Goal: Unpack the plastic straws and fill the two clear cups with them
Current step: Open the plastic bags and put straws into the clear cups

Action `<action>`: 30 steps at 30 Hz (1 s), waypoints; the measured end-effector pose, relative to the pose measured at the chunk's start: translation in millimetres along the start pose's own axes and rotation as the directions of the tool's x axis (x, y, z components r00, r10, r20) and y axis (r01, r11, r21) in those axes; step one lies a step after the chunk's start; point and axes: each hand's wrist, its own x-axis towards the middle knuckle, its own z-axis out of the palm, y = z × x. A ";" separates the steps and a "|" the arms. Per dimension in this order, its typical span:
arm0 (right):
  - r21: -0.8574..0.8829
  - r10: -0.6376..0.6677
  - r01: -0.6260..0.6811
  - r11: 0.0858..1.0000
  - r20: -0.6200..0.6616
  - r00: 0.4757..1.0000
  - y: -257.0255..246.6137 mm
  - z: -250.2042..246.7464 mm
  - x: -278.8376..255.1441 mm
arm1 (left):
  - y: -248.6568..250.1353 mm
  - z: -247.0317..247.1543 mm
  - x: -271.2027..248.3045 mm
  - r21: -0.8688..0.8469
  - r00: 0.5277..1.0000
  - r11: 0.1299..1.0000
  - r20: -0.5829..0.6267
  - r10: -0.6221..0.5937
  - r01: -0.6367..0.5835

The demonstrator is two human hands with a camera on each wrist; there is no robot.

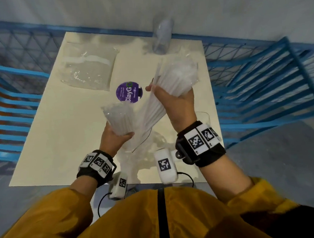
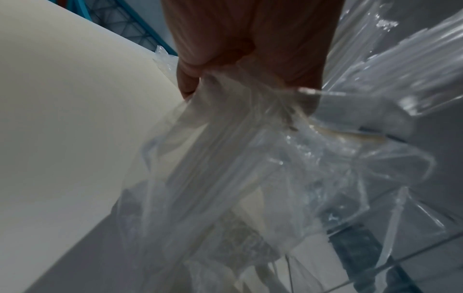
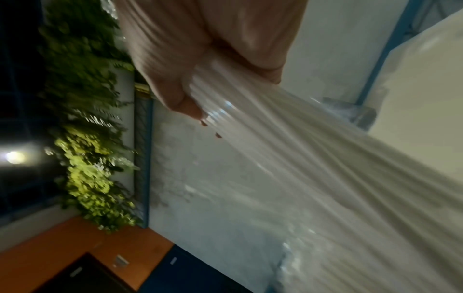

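My right hand (image 1: 171, 97) grips a thick loose bundle of white straws (image 1: 177, 76) around its middle, above the cream table. The straws (image 3: 288, 142) fan out past my fingers, and their lower ends slant down towards my left hand. My left hand (image 1: 119, 135) grips a clear plastic packet of straws (image 1: 116, 116) from below. In the left wrist view the fingers (image 2: 190, 79) pinch the crinkled wrapper (image 2: 225, 158). One clear cup (image 1: 162, 36) stands upright at the table's back edge. A clear rim (image 1: 203, 115), seemingly the second cup, shows behind my right wrist.
An empty clear bag (image 1: 89, 67) lies flat at the back left of the table (image 1: 57, 137). A round purple sticker (image 1: 129, 92) marks the middle. Crumpled clear plastic (image 1: 136, 157) lies near the front edge. Blue mesh seats (image 1: 261, 85) flank the table on both sides.
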 end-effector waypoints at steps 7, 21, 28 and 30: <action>0.092 -0.093 0.105 0.990 -0.124 0.988 -48.1 -85.2 0.0 | 6.2 19.9 -12.9 0.027 0.993 0.999 -0.118 -0.021 0.024; -0.566 0.041 0.075 0.821 0.188 0.981 67.2 -122.2 16.7 | 7.5 34.9 -35.7 0.016 0.982 0.999 -0.185 -0.025 0.029; -0.826 0.096 0.134 0.548 0.221 0.971 50.4 -143.5 16.2 | -0.3 30.0 -32.4 -0.001 0.985 1.000 -0.171 -0.022 0.022; -0.744 -0.020 0.230 0.627 0.280 0.960 34.7 -135.7 11.3 | -1.8 27.2 -32.1 -0.003 0.988 1.000 -0.154 -0.022 0.022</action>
